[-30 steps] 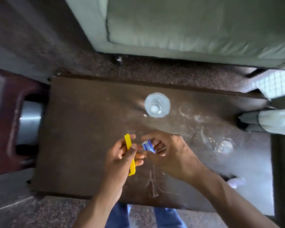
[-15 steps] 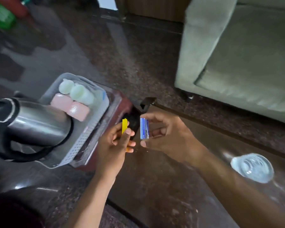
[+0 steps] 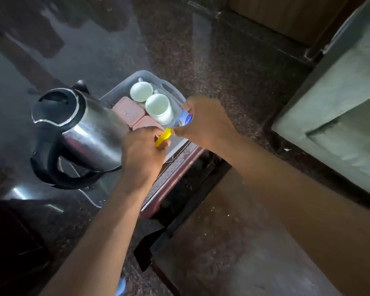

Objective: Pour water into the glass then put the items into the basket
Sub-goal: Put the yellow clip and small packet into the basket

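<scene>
My left hand [image 3: 144, 150] is closed around a thin yellow packet [image 3: 163, 137]. My right hand [image 3: 205, 120] pinches a small blue and white sachet [image 3: 183, 119]. Both hands hover over the near right part of a grey plastic basket [image 3: 158, 79], which sits on a maroon stool [image 3: 173, 178]. Inside the basket lie two white cups [image 3: 158, 107], two pink lidded boxes [image 3: 127, 110] and a steel electric kettle [image 3: 81, 129] with a black handle. The glass is out of view.
The brown wooden table [image 3: 233, 242] fills the lower right. A grey-green sofa [image 3: 340, 92] stands at the right. Dark speckled stone floor [image 3: 179, 39] lies beyond the basket.
The view has swung left from the table and the glass to the basket. Both hands have carried the yellow packet and the blue sachet from beside the basket to above it.
</scene>
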`<state>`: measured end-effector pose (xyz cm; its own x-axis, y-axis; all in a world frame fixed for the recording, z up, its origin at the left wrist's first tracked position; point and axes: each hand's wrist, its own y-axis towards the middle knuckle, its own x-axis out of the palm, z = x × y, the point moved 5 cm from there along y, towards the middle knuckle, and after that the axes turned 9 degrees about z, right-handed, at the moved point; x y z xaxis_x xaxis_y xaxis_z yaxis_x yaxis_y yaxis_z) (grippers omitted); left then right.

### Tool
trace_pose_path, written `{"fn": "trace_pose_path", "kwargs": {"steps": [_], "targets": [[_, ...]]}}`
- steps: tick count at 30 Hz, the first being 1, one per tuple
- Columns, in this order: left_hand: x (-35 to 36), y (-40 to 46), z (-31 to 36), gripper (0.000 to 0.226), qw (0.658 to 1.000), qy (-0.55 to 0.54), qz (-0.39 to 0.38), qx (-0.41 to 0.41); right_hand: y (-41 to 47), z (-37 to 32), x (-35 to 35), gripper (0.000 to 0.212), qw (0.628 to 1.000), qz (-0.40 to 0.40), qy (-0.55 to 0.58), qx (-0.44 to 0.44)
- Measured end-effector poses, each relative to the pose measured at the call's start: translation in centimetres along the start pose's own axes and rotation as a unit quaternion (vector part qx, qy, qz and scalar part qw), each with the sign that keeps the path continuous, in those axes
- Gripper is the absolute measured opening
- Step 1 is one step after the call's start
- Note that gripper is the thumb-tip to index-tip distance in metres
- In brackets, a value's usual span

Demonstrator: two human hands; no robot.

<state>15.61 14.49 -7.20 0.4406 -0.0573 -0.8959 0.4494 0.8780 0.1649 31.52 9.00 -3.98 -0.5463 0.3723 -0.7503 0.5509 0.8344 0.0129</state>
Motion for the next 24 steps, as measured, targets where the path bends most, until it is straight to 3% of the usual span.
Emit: {"fn": "trace_pose_path", "kwargs": {"steps": [5,11,20,24], "targets": [[1.8,0.9,-1.3,0.025,0.992,0.104,-0.072,-0.024,2.7,-0.6,3.5,0.036,0.986,-0.042,-0.127,-0.103],[2.7,1.5,-1.3,0.023,0.984,0.129,-0.123,-0.023,3.5,-0.5,7.0,0.027,0.938,-0.113,-0.283,-0.167],[2.9,1.5,-0.9,0.025,0.987,0.125,-0.104,-0.01,4.1,-0.9,7.5,0.026,0.947,-0.132,-0.258,-0.138],[1.1,-0.1,0.5,0.029,0.997,0.055,-0.055,-0.013,2.8,-1.2,4.8,0.032,0.962,-0.096,-0.231,-0.112]]}}
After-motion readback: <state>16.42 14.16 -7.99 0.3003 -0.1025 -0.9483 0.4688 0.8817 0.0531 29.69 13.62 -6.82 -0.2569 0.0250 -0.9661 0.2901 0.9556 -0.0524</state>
